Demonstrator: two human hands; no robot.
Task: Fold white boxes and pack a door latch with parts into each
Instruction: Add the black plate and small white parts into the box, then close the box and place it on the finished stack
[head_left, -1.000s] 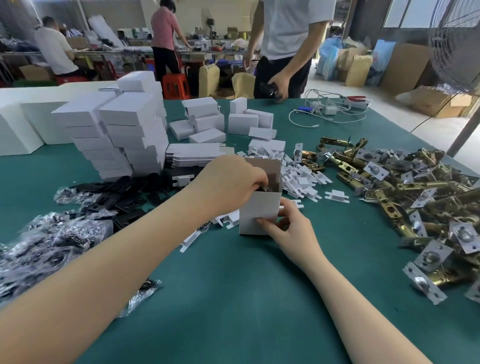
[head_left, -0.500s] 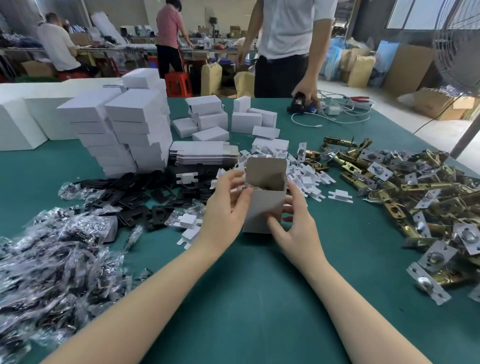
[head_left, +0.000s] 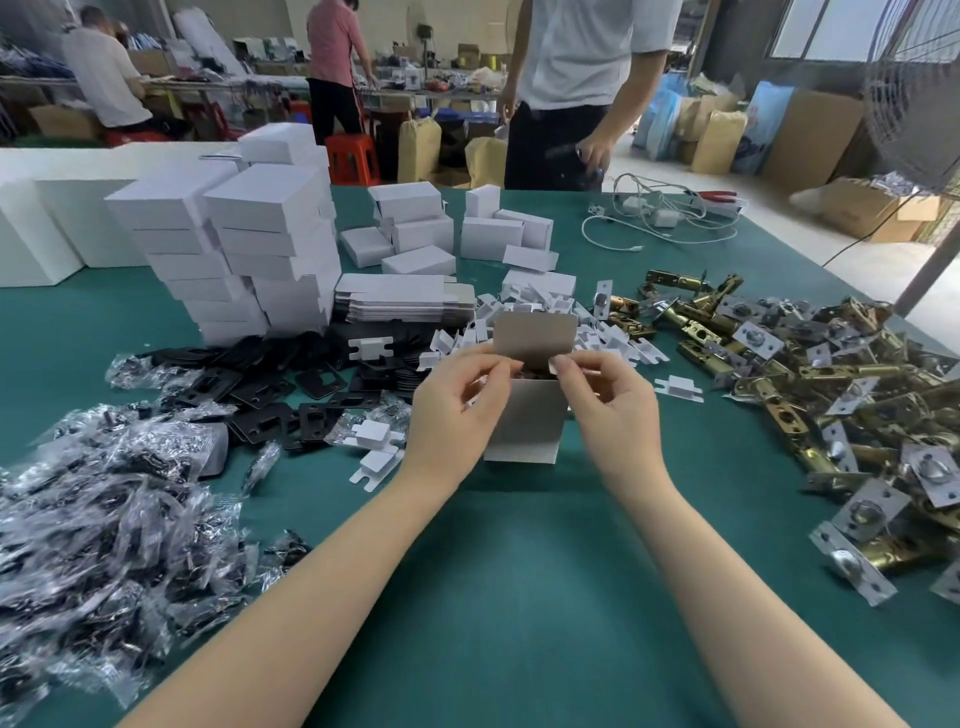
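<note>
Bright window daylight, soft shadows, warped edges

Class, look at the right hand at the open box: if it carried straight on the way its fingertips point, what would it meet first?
The right hand points leftward across the white box top. It would probably meet the left hand fingertips first, though depth is uncertain.

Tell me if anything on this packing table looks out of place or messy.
Nothing looks damaged. The hands, left and right, pinch the side flaps of the upright white box, its lid flap still open. One stray white insert lies apart from its pile, near the brass latches.
</note>
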